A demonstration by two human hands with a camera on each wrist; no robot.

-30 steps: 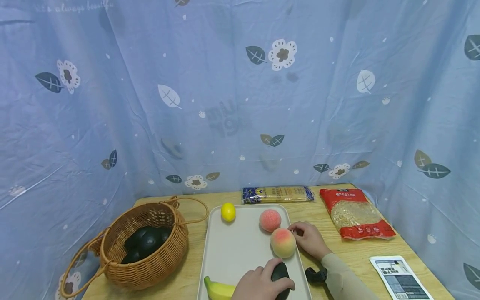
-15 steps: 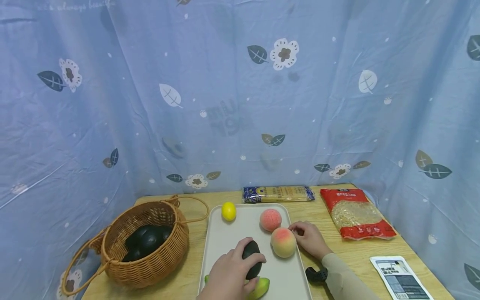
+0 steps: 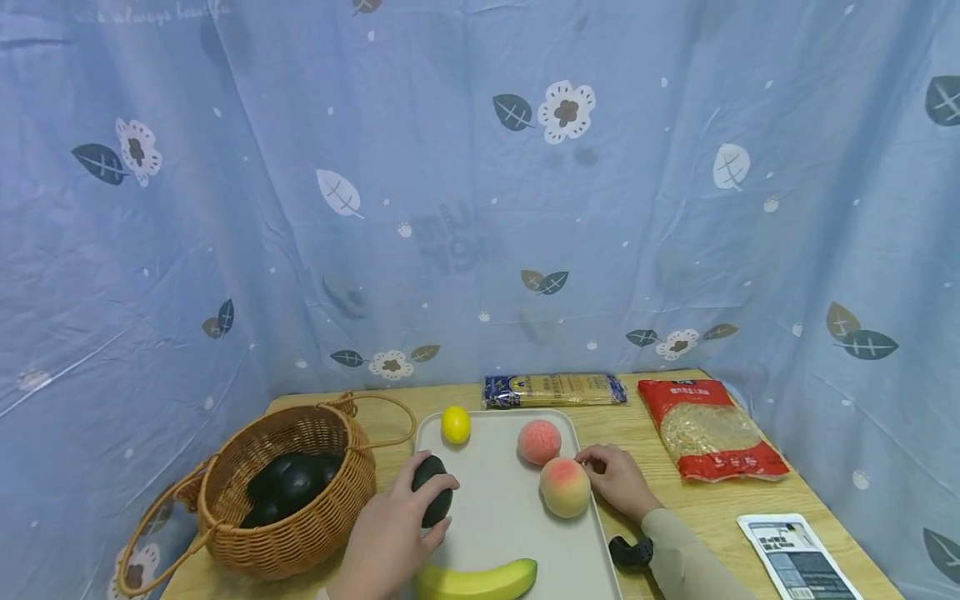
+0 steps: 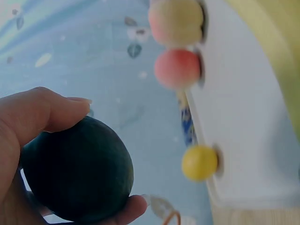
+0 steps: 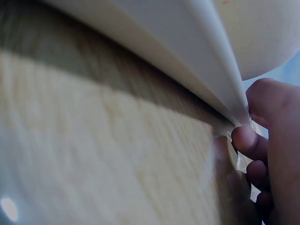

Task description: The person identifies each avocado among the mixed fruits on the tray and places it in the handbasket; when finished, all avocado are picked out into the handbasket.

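Note:
My left hand [image 3: 397, 525] grips a dark green avocado [image 3: 432, 490] above the left side of the pale tray [image 3: 487, 533]. In the left wrist view, thumb and fingers curl round that avocado [image 4: 79, 168]. At the tray's right edge my right hand [image 3: 618, 479] pinches the rim [image 5: 215, 56], thumb above and fingers below in the right wrist view. Beside it on the tray lie a large peach [image 3: 565, 487] and a smaller pink peach [image 3: 540, 442]. A yellow lemon [image 3: 455, 425] sits at the far left corner, and a banana [image 3: 480, 581] lies at the near end.
Left of the tray stands a wicker basket [image 3: 292, 546] holding several dark avocados [image 3: 296, 485], its handles spread outward. A noodle packet [image 3: 555, 390] lies behind the tray. To the right are a red-ended food bag [image 3: 712, 429] and a white-edged pouch [image 3: 798, 554].
My left hand has carried the avocado leftward across the tray, from near the large peach to the basket side, uncovering the banana. My right hand stays at the rim.

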